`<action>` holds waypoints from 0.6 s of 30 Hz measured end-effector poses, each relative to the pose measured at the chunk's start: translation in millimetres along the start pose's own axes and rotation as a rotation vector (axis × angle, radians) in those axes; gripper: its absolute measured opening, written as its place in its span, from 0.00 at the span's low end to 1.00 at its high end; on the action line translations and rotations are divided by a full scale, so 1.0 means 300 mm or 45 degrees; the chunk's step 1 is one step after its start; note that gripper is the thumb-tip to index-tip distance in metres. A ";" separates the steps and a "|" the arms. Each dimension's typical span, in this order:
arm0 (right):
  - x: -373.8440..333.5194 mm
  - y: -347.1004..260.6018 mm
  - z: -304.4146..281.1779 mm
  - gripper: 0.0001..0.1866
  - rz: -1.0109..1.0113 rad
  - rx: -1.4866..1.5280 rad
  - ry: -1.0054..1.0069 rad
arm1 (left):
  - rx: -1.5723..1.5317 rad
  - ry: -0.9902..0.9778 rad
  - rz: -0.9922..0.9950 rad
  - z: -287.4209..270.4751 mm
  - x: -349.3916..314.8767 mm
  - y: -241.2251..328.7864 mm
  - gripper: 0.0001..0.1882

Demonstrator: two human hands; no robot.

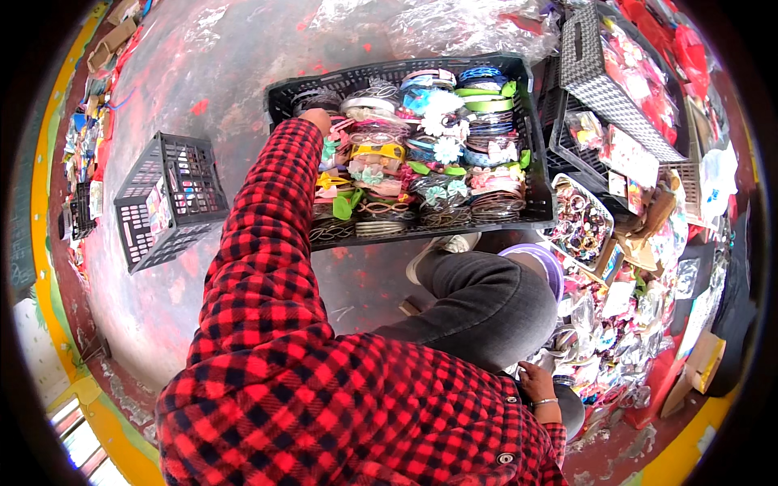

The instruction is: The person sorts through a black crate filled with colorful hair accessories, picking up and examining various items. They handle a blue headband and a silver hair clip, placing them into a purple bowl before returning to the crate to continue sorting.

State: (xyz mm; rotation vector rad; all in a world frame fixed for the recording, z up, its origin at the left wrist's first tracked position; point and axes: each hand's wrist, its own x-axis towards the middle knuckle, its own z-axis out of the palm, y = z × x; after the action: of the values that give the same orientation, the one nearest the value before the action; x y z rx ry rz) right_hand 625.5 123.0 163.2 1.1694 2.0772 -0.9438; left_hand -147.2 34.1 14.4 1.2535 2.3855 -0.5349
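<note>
A black plastic crate holds rows of stacked headbands, some plain, others with bows and flowers. My left hand reaches over the crate's left side, among the headbands near the far left corner. The sleeve and the back of the hand hide its fingers, so what they touch does not show. Down at the right, my right hand, with a bracelet at the wrist, hangs by my knee beside a heap of packaged small goods. Its fingers are loosely bent and apart, with nothing visible in them.
A smaller black crate stands tilted on the grey floor at the left. Woven grey baskets and a white basket of small accessories crowd the right. Clear plastic wrap lies beyond the crate. A purple-rimmed tub is beside my knee.
</note>
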 end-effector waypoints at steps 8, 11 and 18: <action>0.010 -0.021 -0.009 0.17 0.037 -0.081 -0.080 | -0.031 -0.029 -0.126 -0.030 -0.005 0.044 0.12; 0.000 -0.008 0.002 0.15 -0.012 -0.103 -0.032 | -0.175 0.033 -0.056 -0.033 -0.030 0.033 0.10; 0.001 -0.011 -0.009 0.15 -0.055 -0.076 -0.018 | -0.878 0.300 0.029 0.009 -0.138 0.017 0.17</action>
State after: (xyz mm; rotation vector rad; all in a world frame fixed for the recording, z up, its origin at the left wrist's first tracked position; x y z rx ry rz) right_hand 622.1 123.9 165.6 1.0886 2.1122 -0.9014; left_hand -120.9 7.0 32.2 1.0506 2.4043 0.4450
